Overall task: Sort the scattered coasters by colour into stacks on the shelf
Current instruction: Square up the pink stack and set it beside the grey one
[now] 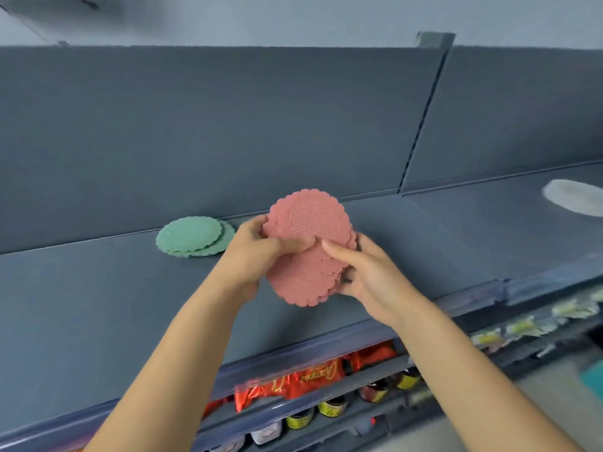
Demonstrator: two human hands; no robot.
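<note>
Holding a bunch of pink coasters (303,278) in the air just above the shelf (98,305), both grips are clenched on it. The left grip (257,252) pinches the topmost pink coaster (306,216), thumb across its lower face and fingers behind, so that it stands higher than the rest. The right grip (368,272) curls round the bunch's right edge, with a forefinger laid on the front face.

The coasters are thin, round and matte, and look soft like rubber. Each has a scalloped rim, a band of fine relief and a grid-textured disc in the middle.

Two green coasters (192,236) of the same pattern lie flat on the shelf near its back panel, to the left of the grips. The upper one is shifted left, so the lower one's rim shows. A white coaster (574,197) lies flat on the next shelf section to the right, cut by the frame edge.

The shelf is smooth grey-blue sheet metal with a clear plastic price rail (293,357) along its front lip.

On the lower shelves are glossy red foil packets (313,376) bearing gold script too blurred to read. Below them stand dark jars (332,407) with yellow labels whose print cannot be made out. To the right are pale packets (522,327), also blurred.
</note>
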